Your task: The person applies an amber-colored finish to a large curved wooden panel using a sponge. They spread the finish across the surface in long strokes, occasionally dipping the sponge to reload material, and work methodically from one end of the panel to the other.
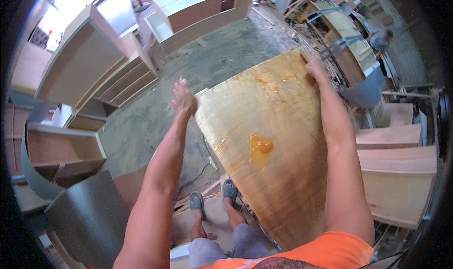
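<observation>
A large wooden panel lies flat in front of me, its surface shiny with a yellowish wet film. Near its middle sits a thick orange puddle of a glue-like liquid, and more orange smears show toward the far end. My left hand is open at the panel's left edge, its fingers stretched away from me. At the far right corner my right hand is closed around a small brownish piece, blurred and partly hidden by the fingers, against the panel.
Unfinished wooden cabinets stand at the left, with a white-topped box beyond. A curved dark sheet leans at lower left. Pale wooden drawer-like parts lie at right. Scrap wood and another person are at the far right.
</observation>
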Action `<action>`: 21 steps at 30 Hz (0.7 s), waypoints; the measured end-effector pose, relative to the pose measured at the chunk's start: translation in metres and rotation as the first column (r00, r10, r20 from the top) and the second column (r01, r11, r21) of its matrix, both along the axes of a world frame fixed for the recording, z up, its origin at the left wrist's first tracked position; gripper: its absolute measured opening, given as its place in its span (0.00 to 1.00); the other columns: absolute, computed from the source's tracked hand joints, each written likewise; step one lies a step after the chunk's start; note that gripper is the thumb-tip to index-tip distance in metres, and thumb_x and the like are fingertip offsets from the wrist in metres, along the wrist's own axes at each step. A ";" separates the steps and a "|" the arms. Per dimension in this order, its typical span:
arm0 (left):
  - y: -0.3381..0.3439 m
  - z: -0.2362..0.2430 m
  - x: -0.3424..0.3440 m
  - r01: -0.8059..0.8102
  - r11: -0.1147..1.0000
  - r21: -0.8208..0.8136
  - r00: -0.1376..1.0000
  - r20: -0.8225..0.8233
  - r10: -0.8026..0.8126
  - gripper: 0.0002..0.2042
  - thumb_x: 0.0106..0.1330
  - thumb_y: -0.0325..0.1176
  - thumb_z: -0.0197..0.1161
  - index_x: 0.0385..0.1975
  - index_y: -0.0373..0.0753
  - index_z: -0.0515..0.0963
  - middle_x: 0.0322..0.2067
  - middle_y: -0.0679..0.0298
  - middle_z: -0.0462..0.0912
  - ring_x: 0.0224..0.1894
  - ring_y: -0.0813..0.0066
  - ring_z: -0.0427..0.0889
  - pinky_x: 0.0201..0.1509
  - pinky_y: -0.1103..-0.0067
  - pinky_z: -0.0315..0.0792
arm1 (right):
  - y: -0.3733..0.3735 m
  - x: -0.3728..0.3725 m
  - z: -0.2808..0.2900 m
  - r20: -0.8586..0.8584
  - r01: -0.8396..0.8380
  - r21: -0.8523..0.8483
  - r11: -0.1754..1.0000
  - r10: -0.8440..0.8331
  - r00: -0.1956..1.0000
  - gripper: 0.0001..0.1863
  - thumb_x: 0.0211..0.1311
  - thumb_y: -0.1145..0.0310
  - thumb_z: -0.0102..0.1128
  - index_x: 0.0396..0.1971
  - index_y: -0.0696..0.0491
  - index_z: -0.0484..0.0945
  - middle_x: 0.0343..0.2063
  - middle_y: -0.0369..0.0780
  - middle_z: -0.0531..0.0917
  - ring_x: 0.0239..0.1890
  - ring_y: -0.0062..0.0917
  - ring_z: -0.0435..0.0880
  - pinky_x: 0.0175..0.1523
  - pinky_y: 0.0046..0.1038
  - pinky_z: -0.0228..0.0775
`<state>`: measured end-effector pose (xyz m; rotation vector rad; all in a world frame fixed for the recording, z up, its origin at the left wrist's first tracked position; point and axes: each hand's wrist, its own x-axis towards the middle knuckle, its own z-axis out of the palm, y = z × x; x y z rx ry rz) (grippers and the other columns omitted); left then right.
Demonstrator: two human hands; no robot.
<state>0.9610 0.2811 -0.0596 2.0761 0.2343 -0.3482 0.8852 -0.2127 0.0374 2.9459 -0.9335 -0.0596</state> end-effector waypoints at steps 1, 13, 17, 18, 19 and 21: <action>0.003 -0.003 0.002 0.017 1.000 0.001 1.000 -0.004 -0.017 0.32 0.73 0.57 0.28 0.73 0.48 0.48 0.74 0.59 0.42 0.76 0.55 0.39 0.74 0.51 0.29 | 0.006 0.008 -0.002 -0.032 -0.060 0.001 0.998 0.060 0.998 0.16 0.47 0.63 0.58 0.31 0.59 0.83 0.34 0.54 0.84 0.40 0.46 0.85 0.45 0.41 0.76; 0.085 -0.100 -0.065 -0.576 0.335 -0.745 0.807 -0.453 0.380 0.40 0.67 0.63 0.36 0.73 0.43 0.45 0.75 0.60 0.29 0.76 0.65 0.23 0.72 0.55 0.17 | 0.357 0.002 0.021 -0.057 -0.575 0.293 0.764 0.614 0.787 0.14 0.52 0.65 0.57 0.35 0.54 0.85 0.37 0.51 0.85 0.42 0.43 0.85 0.47 0.41 0.77; 0.109 -0.113 -0.169 -0.614 0.455 -0.645 0.776 -0.599 0.199 0.37 0.68 0.62 0.35 0.72 0.46 0.53 0.75 0.62 0.36 0.76 0.66 0.29 0.71 0.56 0.16 | 0.386 -0.041 0.026 -0.145 -0.717 0.303 0.627 0.774 0.616 0.14 0.50 0.69 0.55 0.37 0.49 0.84 0.33 0.47 0.85 0.38 0.42 0.85 0.44 0.42 0.78; 0.122 -0.115 -0.195 -0.629 0.507 -0.589 0.747 -0.639 0.184 0.36 0.68 0.63 0.35 0.71 0.47 0.56 0.74 0.63 0.43 0.76 0.66 0.32 0.72 0.56 0.19 | 0.393 -0.054 0.034 -0.193 -0.725 0.328 0.606 0.794 0.576 0.15 0.49 0.70 0.54 0.38 0.48 0.83 0.33 0.46 0.85 0.38 0.42 0.85 0.43 0.42 0.78; 0.136 -0.118 -0.220 -0.635 0.558 -0.533 0.716 -0.677 0.168 0.36 0.68 0.63 0.35 0.70 0.47 0.58 0.73 0.63 0.49 0.76 0.65 0.36 0.72 0.56 0.22 | 0.388 -0.073 0.029 -0.150 -0.752 0.332 0.569 0.819 0.553 0.13 0.49 0.70 0.55 0.36 0.49 0.83 0.29 0.46 0.85 0.35 0.42 0.85 0.40 0.42 0.78; 0.168 -0.134 -0.264 -0.672 0.567 -0.477 0.654 -0.741 0.152 0.35 0.68 0.63 0.36 0.67 0.47 0.63 0.69 0.63 0.56 0.73 0.62 0.47 0.72 0.56 0.32 | 0.397 -0.115 0.041 -0.098 -0.747 0.352 0.564 0.816 0.570 0.07 0.50 0.64 0.62 0.23 0.52 0.82 0.25 0.46 0.84 0.31 0.43 0.85 0.36 0.43 0.77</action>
